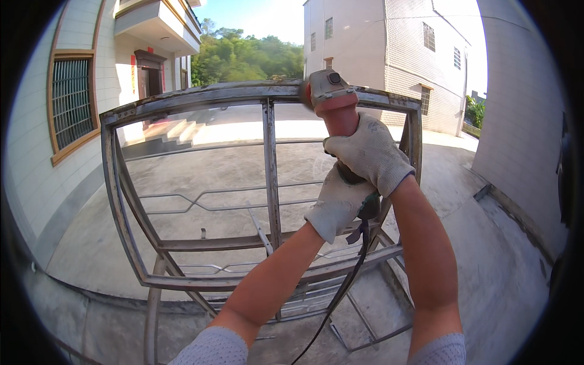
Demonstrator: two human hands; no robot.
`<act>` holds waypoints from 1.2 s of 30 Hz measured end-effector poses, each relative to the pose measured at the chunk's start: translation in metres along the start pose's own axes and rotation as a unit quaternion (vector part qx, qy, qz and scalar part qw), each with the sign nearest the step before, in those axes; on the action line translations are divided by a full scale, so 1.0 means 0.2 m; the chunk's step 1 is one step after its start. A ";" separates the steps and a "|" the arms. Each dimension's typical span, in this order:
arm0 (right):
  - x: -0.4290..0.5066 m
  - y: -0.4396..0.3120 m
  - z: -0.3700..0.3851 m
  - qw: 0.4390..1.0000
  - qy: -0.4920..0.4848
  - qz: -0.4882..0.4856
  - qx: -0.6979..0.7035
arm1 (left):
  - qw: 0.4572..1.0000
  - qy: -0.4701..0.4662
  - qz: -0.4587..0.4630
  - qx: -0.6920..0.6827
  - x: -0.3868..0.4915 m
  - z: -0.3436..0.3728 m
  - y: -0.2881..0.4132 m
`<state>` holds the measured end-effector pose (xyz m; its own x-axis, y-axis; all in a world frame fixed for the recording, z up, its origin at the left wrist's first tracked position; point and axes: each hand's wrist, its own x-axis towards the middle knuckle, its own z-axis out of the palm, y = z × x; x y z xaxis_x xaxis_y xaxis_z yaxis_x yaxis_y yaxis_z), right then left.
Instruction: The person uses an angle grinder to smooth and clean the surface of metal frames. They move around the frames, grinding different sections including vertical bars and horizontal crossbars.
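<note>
Both my hands, in pale knit work gloves, hold a red corded angle grinder (336, 109). My right hand (376, 150) wraps the front of its body behind the grey gear head. Lower and to the left, my left hand (342, 200) grips the rear handle, where the black cord (360, 260) leaves it. The blurred disc (305, 95) is at the top rail of a worn metal window frame (196, 96); whether it touches the rail cannot be told. The frame stands upright before me, with a vertical middle bar (271, 173) and rusty, scuffed surfaces.
Behind the frame are bent metal bars (228, 191) and further frame pieces. More metal framing (374, 340) lies on the concrete ground (456, 283). The cord hangs down between my arms. Tiled walls rise left and right, with steps (175, 132) at the back left.
</note>
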<state>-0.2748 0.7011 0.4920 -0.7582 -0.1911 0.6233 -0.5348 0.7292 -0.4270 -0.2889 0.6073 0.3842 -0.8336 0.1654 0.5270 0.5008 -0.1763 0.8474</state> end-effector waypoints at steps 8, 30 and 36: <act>-0.04 0.34 -0.15 0.999 0.039 0.016 0.025 | 0.999 -0.021 -0.006 0.031 0.14 0.30 -0.16; -0.06 0.64 -0.10 0.967 0.104 0.018 0.232 | 0.984 -0.027 -0.019 0.173 0.18 0.39 -0.14; -0.03 0.47 -0.04 0.966 0.086 0.005 0.242 | 0.979 0.030 0.005 0.200 0.14 0.22 -0.14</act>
<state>-0.3178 0.7750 0.4535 -0.7135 -0.0435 0.6993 -0.6710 0.3296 -0.6641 -0.3160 0.6602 0.3793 -0.8341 0.1057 0.5414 0.5506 0.2184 0.8057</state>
